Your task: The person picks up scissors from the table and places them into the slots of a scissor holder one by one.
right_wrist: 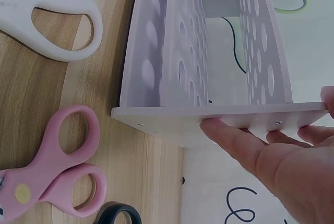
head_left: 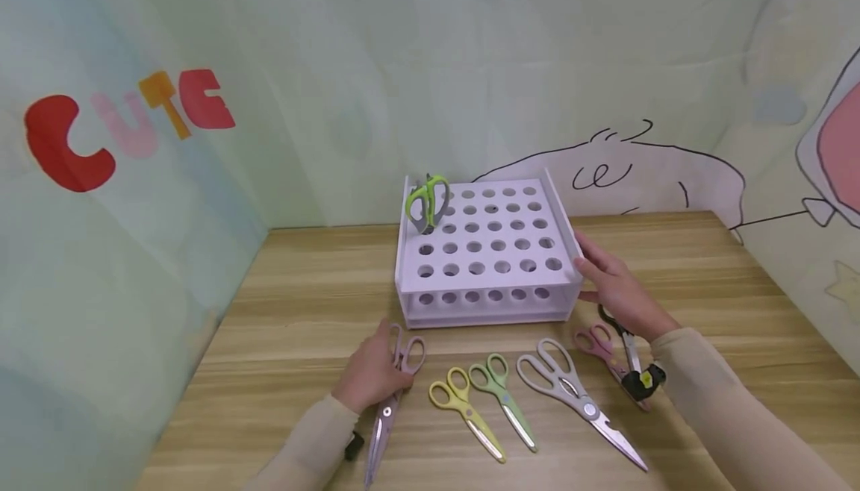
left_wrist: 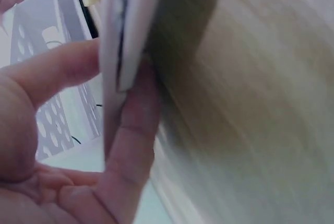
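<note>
My left hand [head_left: 372,371] pinches a pair of mauve scissors [head_left: 387,411] near the pivot, handles pointing away and blades towards me. In the left wrist view, thumb and fingers [left_wrist: 130,130] press the scissors [left_wrist: 112,78] from both sides, just over the wood. At the right, my right hand [head_left: 618,282] rests its fingers [right_wrist: 229,135] against the outer side panel of a white rack [head_left: 487,278] with rows of round holes. Green-and-grey scissors [head_left: 428,204] stand handles-up in a hole at the rack's back left.
On the wooden table [head_left: 309,282] in front of the rack lie yellow scissors [head_left: 463,409], green scissors [head_left: 504,398] and large white kitchen scissors [head_left: 578,401]. Pink scissors [head_left: 598,345] and black-handled scissors [head_left: 628,342] lie partly under the right forearm. A printed cloth backdrop [head_left: 336,103] stands behind.
</note>
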`<state>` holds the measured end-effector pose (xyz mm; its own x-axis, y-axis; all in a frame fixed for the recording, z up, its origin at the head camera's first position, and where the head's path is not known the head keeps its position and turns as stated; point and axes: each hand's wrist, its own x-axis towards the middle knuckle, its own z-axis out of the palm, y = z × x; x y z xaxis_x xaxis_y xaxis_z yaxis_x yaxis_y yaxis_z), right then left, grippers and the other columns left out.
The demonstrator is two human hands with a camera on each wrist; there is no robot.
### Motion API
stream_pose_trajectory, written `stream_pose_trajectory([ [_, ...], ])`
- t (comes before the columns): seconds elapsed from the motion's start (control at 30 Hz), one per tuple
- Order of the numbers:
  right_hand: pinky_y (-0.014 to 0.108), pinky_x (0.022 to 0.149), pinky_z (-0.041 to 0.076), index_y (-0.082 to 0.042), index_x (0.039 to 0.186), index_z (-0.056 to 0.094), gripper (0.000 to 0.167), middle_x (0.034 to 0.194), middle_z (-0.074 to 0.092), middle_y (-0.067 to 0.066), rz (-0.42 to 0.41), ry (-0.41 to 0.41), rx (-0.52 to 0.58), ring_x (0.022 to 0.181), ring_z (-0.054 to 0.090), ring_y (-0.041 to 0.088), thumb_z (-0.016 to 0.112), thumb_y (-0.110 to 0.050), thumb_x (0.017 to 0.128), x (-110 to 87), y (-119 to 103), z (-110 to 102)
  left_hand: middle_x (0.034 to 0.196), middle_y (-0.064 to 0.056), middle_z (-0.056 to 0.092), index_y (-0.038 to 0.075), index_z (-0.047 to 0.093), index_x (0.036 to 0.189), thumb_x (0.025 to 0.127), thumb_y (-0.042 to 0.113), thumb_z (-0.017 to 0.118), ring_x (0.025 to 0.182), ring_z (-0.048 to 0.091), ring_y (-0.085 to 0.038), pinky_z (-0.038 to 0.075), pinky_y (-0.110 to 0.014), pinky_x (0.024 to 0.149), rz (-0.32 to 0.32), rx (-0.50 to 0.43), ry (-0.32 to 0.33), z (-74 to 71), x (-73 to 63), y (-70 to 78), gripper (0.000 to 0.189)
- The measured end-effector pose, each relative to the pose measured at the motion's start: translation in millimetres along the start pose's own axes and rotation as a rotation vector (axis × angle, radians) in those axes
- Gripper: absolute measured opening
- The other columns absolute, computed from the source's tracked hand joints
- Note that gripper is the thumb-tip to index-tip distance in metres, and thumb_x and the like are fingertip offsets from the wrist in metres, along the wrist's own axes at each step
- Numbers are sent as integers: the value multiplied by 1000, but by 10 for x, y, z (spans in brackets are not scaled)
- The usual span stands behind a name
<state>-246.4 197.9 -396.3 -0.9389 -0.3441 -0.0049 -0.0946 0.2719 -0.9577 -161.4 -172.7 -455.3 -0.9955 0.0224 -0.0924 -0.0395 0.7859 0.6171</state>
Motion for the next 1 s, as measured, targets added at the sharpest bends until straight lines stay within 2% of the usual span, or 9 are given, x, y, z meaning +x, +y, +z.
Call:
stream_pose_trajectory([
  [0.1, 58, 99, 45, -26, 160, 10, 58, 165, 10, 10, 9, 3, -9, 143, 24, 42, 36, -33, 109, 13, -3, -6, 83, -13, 63, -13, 32, 145, 60, 4, 88, 67, 59, -20, 56, -35, 59, 21, -53, 11, -21, 35, -46, 103],
  [0.23, 56, 99, 46, -28, 160, 10, 58, 165, 10, 8, 10, 11, -15, 143, 25, 41, 36, -35, 108, 31, 9, -15, 79, -7, 62, -9, 51, 130, 61, 2, 87, 69, 60, -19, 57, -36, 63, 29, -134, 13, -59, 75, -105, 78],
  [0.37, 57, 99, 45, -24, 160, 9, 59, 165, 10, 10, -8, 11, 0, 143, 26, 42, 36, -33, 108, 36, 17, -13, 76, -6, 63, -3, 63, 109, 65, -1, 84, 65, 61, -17, 56, -32, 56, -23, -300, -23, -133, 82, -106, 49],
  [0.5, 58, 99, 45, -22, 160, 9, 59, 164, 10, 12, -13, 8, 10, 142, 26, 43, 37, -31, 109, 11, 29, 9, 78, -8, 62, -1, 62, 97, 68, -4, 82, 64, 62, -18, 57, -33, 56, -52, -461, -61, -226, 51, -72, 35],
  [0.6, 59, 99, 44, -22, 160, 10, 58, 164, 10, 13, -19, 4, 22, 142, 26, 43, 36, -29, 109, 2, 36, 40, 80, -11, 63, -4, 61, 99, 72, -3, 80, 64, 64, -20, 59, -37, 58, -49, -554, -108, -332, 23, -60, 33],
  [0.73, 60, 100, 43, -21, 160, 10, 58, 164, 10, 15, -30, 0, 40, 142, 25, 44, 36, -28, 109, 17, 38, 62, 86, -12, 63, -7, 62, 107, 76, -2, 77, 69, 66, -22, 60, -41, 63, -59, -614, -146, -481, 15, -24, 35],
  [0.87, 61, 100, 43, -18, 160, 8, 59, 164, 9, 17, -37, 4, 46, 142, 24, 45, 36, -27, 109, 10, 51, 52, 91, -11, 64, -6, 61, 112, 81, 0, 75, 74, 66, -21, 59, -39, 66, -63, -646, -153, -589, 12, 78, 35],
  [1.0, 61, 99, 43, -18, 160, 8, 59, 164, 8, 17, -40, 18, 31, 143, 23, 46, 36, -28, 109, -12, 52, 38, 91, -11, 63, -4, 59, 110, 84, 2, 73, 76, 65, -21, 59, -38, 66, -31, -706, -163, -716, 37, 220, 30],
])
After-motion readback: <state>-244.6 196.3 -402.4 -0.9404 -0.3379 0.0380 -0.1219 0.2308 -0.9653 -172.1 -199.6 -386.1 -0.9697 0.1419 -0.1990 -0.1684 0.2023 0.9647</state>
